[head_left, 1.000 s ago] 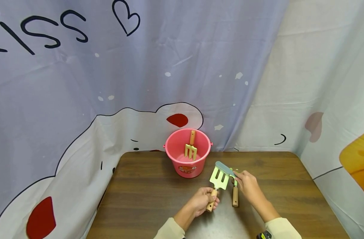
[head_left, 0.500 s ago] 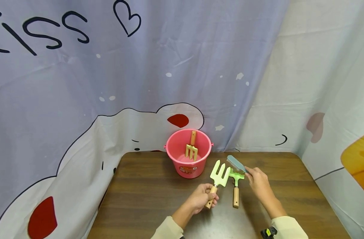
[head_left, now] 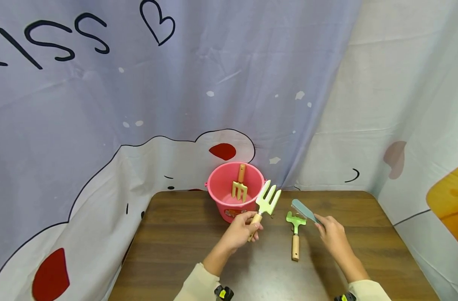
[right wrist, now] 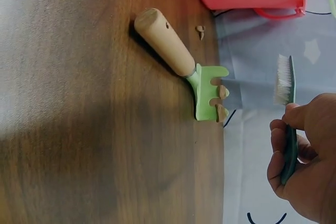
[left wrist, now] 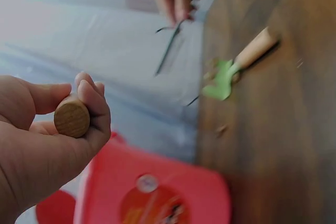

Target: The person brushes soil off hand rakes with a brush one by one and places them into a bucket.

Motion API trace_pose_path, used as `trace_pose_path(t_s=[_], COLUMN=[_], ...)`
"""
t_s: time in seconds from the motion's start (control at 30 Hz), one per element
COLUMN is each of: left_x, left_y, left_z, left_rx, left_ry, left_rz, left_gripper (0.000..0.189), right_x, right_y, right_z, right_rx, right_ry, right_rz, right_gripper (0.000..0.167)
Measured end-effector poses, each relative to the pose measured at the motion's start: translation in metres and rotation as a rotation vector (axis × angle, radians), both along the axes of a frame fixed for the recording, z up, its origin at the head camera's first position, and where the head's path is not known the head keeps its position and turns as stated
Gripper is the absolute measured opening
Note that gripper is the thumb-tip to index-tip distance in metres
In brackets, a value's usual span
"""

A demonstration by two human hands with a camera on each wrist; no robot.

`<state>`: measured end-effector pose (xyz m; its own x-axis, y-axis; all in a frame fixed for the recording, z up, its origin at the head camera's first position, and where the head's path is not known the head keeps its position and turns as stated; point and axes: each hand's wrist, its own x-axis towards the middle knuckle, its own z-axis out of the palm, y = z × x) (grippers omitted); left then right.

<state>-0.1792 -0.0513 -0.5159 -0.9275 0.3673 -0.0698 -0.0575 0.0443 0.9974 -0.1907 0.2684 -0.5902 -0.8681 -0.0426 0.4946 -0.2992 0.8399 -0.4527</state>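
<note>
My left hand (head_left: 238, 230) grips the wooden handle of a light-green garden fork (head_left: 267, 199), held up with its tines in front of the pink bucket's right rim. In the left wrist view only the handle's round end (left wrist: 72, 119) shows between thumb and fingers. My right hand (head_left: 333, 235) pinches the handle of a blue-grey brush (head_left: 304, 209), its white bristles (right wrist: 284, 80) visible in the right wrist view. A green hand rake (head_left: 296, 225) with a wooden handle lies on the table between the hands. Small brown bits (right wrist: 221, 112) lie by its teeth.
The pink bucket (head_left: 217, 190) stands at the table's back edge, a small yellowish fork (head_left: 240, 187) with a wooden handle leaning inside it. Another brown bit (right wrist: 200, 31) lies near the bucket on the wooden table (head_left: 176, 251). A printed curtain (head_left: 229, 83) hangs behind.
The brush has moved right, away from the green fork, with my right hand. My left hand has carried the fork up and left toward the bucket. The hand rake stays put.
</note>
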Motion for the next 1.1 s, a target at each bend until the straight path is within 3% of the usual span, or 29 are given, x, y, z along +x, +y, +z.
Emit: trace_pose_path(t_s=[0.23,0.4,0.53,0.8,1.1], left_x=[-0.016,-0.023,-0.027,-0.037,-0.05], left_y=[-0.029,-0.044,-0.054,-0.072,-0.078], left_z=[0.025,0.037,0.045,0.06,0.071], left_rx=[-0.071,-0.154,-0.27,-0.616,-0.761], left_ry=[0.068,0.128,0.224,0.428,0.505], left_rz=[0.049,0.125,0.206,0.378,0.43], left_gripper=[0.037,0.036,0.033,0.023,0.017], right_x=[0.001,0.0,0.0,0.001,0.005], right_y=[0.004,0.006,0.008,0.01,0.012], right_z=[-0.001,0.0,0.001,0.0,0.0], right_rx=[-0.002,0.005,0.01,0.007,0.002], right_ry=[0.016,0.039,0.036,0.009,-0.054], right_rz=[-0.004,-0.004,-0.005,-0.003,-0.005], right_gripper=[0.028,0.027,0.027,0.027,0.029])
